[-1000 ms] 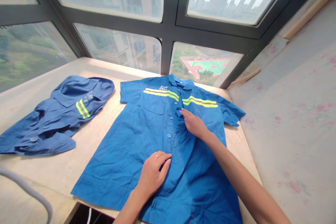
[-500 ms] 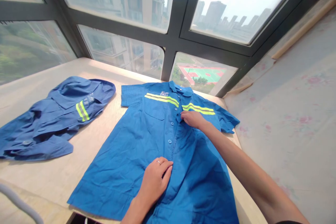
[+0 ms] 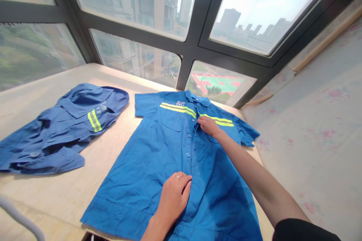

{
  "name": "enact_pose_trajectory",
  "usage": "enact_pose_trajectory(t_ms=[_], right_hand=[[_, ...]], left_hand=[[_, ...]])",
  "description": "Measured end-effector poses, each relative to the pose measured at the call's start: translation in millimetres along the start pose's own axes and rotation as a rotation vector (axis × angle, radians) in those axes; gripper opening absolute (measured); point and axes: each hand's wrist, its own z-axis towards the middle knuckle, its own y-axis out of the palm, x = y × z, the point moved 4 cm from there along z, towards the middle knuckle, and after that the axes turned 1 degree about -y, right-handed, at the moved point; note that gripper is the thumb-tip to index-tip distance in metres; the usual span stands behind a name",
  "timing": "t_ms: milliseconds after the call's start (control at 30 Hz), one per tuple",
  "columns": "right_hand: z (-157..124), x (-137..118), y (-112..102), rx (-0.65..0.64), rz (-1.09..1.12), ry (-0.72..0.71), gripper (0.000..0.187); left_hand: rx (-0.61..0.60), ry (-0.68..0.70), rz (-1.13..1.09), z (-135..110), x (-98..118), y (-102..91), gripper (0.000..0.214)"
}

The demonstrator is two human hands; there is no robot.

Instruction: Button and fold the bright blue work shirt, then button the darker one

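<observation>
A blue short-sleeved work shirt point(image 3: 135, 158) lies front up and spread out, collar away from me. Yellow-and-grey reflective stripes point(image 3: 181, 109) cross its chest, and several buttons point(image 3: 190, 135) show down the front opening. My left hand point(image 3: 174, 194), with a ring on one finger, rests low on the shirt. Its fingers are closed at the edge of the front opening. Higher up, just below the chest stripe, my right hand point(image 3: 207, 125) pinches the edge of the right-hand front panel. What lies under its fingertips is hidden.
To the left lies a crumpled darker blue work garment point(image 3: 65, 120) with a reflective stripe. Large windows point(image 3: 135, 56) in grey frames border the pale wooden surface point(image 3: 110, 173). A floral-papered wall point(image 3: 311, 139) rises on the right. A grey curved tube point(image 3: 19, 216) shows at lower left.
My right hand has moved slightly up the front opening toward the collar, still pinching the cloth. My left hand keeps its place on the shirt. The whole view has shifted a little.
</observation>
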Motion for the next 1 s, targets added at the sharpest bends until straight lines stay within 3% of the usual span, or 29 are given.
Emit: enact_pose_trajectory(t_ms=[267,500,633,767,833,900,1000], right_hand=[[15.8,1.9,2.0,0.049,-0.048,0.213,0.033],[-9.3,-28.7,-2.2,0.118,-0.055,0.300,0.046],[-45.0,-69.2,-4.0,0.162,0.122,0.121,0.047],[-92.9,-109.7,-9.0,0.241,0.426,-0.207,0.037],[-116.2,-125.8,-10.6,0.192,0.544,-0.370,0.033],[-134.5,-134.5,-10.7,0.124,0.581,-0.423,0.028],[-151.8,-135.1,-9.9,0.122,0.581,-0.376,0.026]], left_hand=[[-0.002,-0.019,-0.016,-1.0,-2.5,2.2,0.022],[-0.031,-0.022,-0.013,0.1,0.3,-0.1,0.019],[-0.048,0.003,-0.012,-0.1,0.2,-1.8,0.021],[-0.085,0.008,-0.016,-1.5,-1.9,-1.7,0.022],[-0.097,0.000,-0.015,-2.3,-2.9,-1.4,0.020],[-0.087,-0.023,-0.017,-2.6,-4.0,-1.7,0.018],[-0.068,-0.078,-0.039,-1.9,-5.2,-3.1,0.014]])
